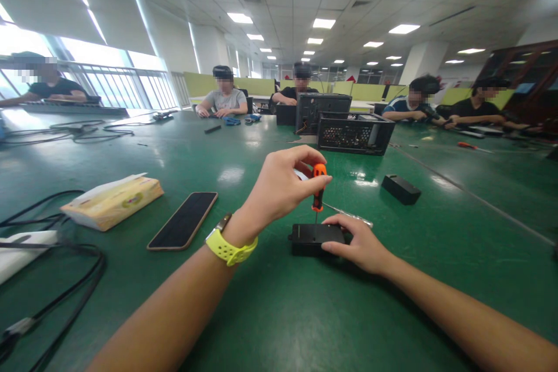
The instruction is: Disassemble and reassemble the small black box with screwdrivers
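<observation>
My left hand, with a yellow watch strap on the wrist, pinches the orange-and-black handle of a small screwdriver held upright. Its thin tip stands on the top of a flat black box lying on the green table. My right hand rests on the box's right end, fingers curled over its edge and pressing it down.
A dark phone and a yellowish packet lie to the left, with black cables at the left edge. A second small black box sits to the right. Open black computer cases stand further back. Several people sit along the far side.
</observation>
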Tool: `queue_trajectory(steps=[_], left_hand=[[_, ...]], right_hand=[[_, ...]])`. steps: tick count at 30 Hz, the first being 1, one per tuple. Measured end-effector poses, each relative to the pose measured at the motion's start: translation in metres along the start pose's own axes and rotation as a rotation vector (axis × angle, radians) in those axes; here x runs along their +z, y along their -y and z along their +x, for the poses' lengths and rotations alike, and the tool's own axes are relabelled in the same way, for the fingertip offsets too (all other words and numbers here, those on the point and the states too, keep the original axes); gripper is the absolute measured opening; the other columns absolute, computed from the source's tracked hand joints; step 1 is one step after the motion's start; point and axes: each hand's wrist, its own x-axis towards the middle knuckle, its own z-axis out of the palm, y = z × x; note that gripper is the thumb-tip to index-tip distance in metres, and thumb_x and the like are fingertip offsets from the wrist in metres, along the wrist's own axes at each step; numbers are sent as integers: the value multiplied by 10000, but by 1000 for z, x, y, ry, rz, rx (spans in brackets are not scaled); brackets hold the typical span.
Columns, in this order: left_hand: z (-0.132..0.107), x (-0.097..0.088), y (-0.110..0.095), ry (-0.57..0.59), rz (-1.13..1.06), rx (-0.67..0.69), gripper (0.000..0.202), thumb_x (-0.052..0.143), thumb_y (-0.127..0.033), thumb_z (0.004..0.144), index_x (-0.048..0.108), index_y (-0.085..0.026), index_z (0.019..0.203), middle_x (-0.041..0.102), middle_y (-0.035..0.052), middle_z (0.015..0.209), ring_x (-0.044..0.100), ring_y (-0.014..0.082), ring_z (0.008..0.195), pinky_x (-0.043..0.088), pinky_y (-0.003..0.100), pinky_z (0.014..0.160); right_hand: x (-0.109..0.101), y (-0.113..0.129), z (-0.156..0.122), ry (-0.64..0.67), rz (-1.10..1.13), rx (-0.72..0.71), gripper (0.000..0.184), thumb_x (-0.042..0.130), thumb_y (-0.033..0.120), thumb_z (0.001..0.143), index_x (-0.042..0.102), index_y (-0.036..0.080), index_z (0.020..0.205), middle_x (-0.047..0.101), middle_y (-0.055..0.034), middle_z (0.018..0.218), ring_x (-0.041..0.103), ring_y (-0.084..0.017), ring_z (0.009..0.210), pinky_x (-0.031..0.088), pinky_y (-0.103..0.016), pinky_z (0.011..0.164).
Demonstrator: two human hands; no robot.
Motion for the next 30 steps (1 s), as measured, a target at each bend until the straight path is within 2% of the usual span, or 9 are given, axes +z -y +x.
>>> queue_trajectory(steps=[6, 12, 15, 19, 23, 25, 30], left_hand=[[2, -9, -5, 75, -18, -45, 221, 645, -107, 685, 709, -146, 893, 714, 39, 818, 683, 157, 740, 579, 248, 653], [1, -9, -6, 97, 42, -53, 152, 686, -239, 729, 700, -142, 845, 698, 38, 776, 646, 141, 690, 555, 247, 623], [0, -8, -5, 102, 15, -50, 145, 674, -213, 736, 694, -142, 860, 700, 39, 787, 645, 139, 693, 558, 253, 641], [0, -8, -5, 115, -94, -89, 200, 635, -109, 707, 693, -145, 895, 712, 50, 833, 673, 160, 739, 569, 270, 658], [0, -8, -6, 227, -346, -142, 286, 594, -79, 713, 658, -134, 986, 720, 77, 928, 684, 173, 819, 580, 306, 728], [0, -8, -7, 247, -391, -169, 266, 587, -81, 720, 647, -125, 975, 717, 86, 965, 682, 179, 863, 572, 319, 771], [-1, -6, -9, 219, -196, -173, 252, 604, -174, 783, 682, -114, 1015, 720, 70, 913, 663, 154, 794, 548, 291, 751]], right_hand=[[-1, -1, -1, 0, 8, -3, 347, 691, 412, 760, 647, 183, 1016, 685, -50, 934, 613, -210, 833, 476, -315, 722], [-1, 2, -1, 4, 10, -4, 335, 686, 406, 767, 644, 176, 1007, 672, -47, 917, 599, -205, 821, 463, -308, 719], [-1, 2, -1, 8, 16, 0, 334, 689, 401, 768, 643, 178, 1012, 671, -45, 920, 596, -203, 822, 458, -306, 721], [-1, 1, -1, 11, 26, 0, 328, 694, 393, 766, 643, 178, 1008, 672, -42, 917, 593, -199, 815, 456, -302, 720], [-1, 2, 0, 10, 15, -1, 324, 691, 394, 768, 645, 177, 1004, 669, -42, 909, 590, -199, 807, 449, -302, 715], [0, 2, 0, 9, 12, -1, 326, 692, 397, 769, 644, 178, 1006, 668, -41, 913, 592, -201, 815, 445, -304, 719], [0, 0, 0, 12, 13, -6, 335, 696, 404, 770, 641, 182, 1014, 665, -34, 908, 590, -199, 814, 437, -304, 721]])
